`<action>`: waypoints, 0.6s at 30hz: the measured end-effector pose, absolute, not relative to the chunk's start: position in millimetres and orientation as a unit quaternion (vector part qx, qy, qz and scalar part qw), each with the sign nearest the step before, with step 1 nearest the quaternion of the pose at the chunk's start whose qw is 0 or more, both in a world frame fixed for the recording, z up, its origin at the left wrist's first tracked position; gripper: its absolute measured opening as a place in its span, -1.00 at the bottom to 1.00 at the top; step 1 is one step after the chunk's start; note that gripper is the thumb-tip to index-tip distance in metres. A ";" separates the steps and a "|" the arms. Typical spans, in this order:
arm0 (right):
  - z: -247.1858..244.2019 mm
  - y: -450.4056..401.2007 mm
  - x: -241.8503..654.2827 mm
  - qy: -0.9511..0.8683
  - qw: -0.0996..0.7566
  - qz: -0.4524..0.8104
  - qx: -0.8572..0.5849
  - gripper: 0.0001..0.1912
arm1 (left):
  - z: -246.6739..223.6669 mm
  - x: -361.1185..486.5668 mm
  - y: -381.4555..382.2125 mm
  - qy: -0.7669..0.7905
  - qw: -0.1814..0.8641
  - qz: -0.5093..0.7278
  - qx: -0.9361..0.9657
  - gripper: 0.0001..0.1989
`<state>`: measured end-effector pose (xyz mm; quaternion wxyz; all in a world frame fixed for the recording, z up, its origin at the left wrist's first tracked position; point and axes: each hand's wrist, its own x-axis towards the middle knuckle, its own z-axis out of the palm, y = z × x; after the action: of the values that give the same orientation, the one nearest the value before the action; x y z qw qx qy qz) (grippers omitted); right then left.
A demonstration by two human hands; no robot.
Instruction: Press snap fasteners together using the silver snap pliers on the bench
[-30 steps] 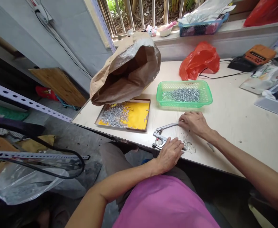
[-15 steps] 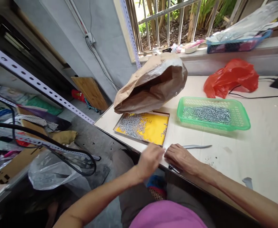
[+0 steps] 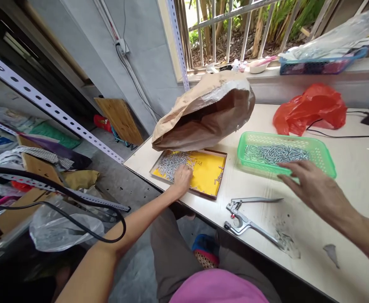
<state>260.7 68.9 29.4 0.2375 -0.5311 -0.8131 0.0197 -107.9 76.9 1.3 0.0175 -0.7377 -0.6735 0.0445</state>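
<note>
My left hand (image 3: 182,180) is over a shallow tray (image 3: 205,195) lined in yellow. Its fingers are curled down at the edge of a pile of small silver metal pins (image 3: 171,164); whatever is between the fingertips is hidden. My right hand (image 3: 313,183) hovers at the near rim of a green plastic basket (image 3: 326,168), fingers apart and nothing visible in them. More small silver metal pieces (image 3: 275,153) lie inside that basket. Metal hand pliers (image 3: 243,223) with a spring and a round jaw opening rest on the table between my hands, touched by neither.
A large brown paper sack (image 3: 203,113) lies with its mouth open behind the tray, overhanging its back edge. A red plastic bag (image 3: 310,109) sits behind the basket. On the table's right are dark smudges and a small grey scrap (image 3: 331,254). A slotted metal upright (image 3: 55,107) crosses at left.
My hands have parted from the table's front edge. The left moved forward onto the tray's pile; the right let go of the pliers and moved right to the basket, fingers opening.
</note>
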 end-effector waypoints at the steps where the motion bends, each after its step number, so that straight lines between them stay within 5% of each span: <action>1: 22.8 52.0 254.9 -0.821 0.232 0.048 -0.520 -0.55 | 1.1 -109.3 77.3 -0.657 0.022 0.052 -0.752 -0.77; 6: -5.7 -23.4 226.1 -0.831 0.163 0.205 -0.490 -0.64 | 11.1 -104.5 70.1 -0.639 -0.003 -0.049 -0.767 -0.80; 13: -37.4 -46.6 220.8 -0.831 0.119 0.181 -0.512 -0.69 | 21.2 -45.4 12.5 -0.604 -0.475 -0.185 -0.612 -0.71; 18: -32.4 -48.9 212.7 -0.829 0.081 0.148 -0.532 -0.71 | 0.5 -21.0 -11.0 -0.602 -0.551 -0.160 -0.556 -0.69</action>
<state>212.7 -48.9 -32.4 0.0807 -0.5324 -0.8294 0.1485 -21.0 -11.0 0.5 -0.5508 -0.5560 -0.6017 -0.1595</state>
